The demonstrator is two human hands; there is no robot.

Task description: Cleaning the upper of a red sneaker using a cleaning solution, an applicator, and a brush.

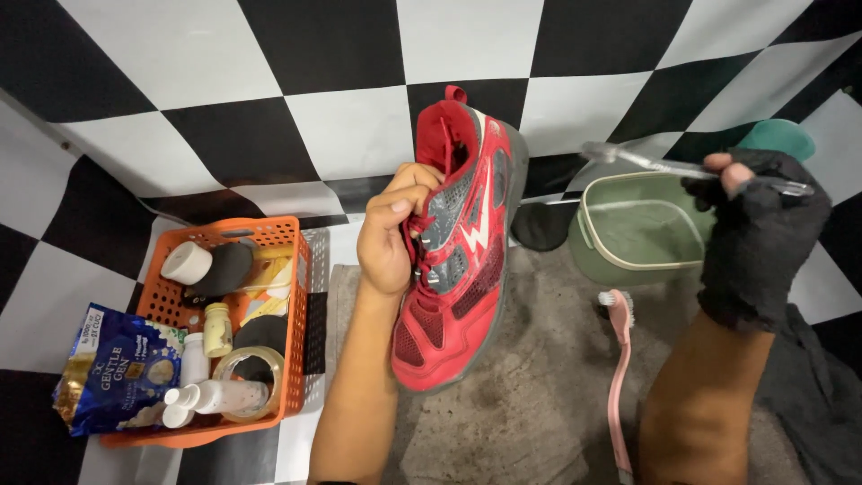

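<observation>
Left hand (pixel 388 238) is clenched on a red running shoe (pixel 458 242), fingers hooked into the lace area by the tongue; shoe is held up in the air, toe pointing down toward the camera, heel loop up against the checkered wall. Shoe is seen with grey mesh panels and a white zigzag on its side.

Right hand (pixel 759 238), in a dark fingerless glove, is closed around a clear toothbrush (pixel 669 166), held level with the bristle end pointing left, above the bucket.

Grey mat (pixel 530 395) is laid on the black-and-white checkered floor under both arms. Green bucket (pixel 620 265) with water is set at the mat's far right edge, below the toothbrush. Orange plastic basket (pixel 292 296) is placed left of the left forearm, filled with bottles, sponges, a white tape roll (pixel 186 262) and a clear tape roll (pixel 247 382). Blue pouch (pixel 112 368) is propped against the basket's left side. Pink long-handled brush (pixel 620 377) is lying on the mat between the forearms, head toward the bucket.
</observation>
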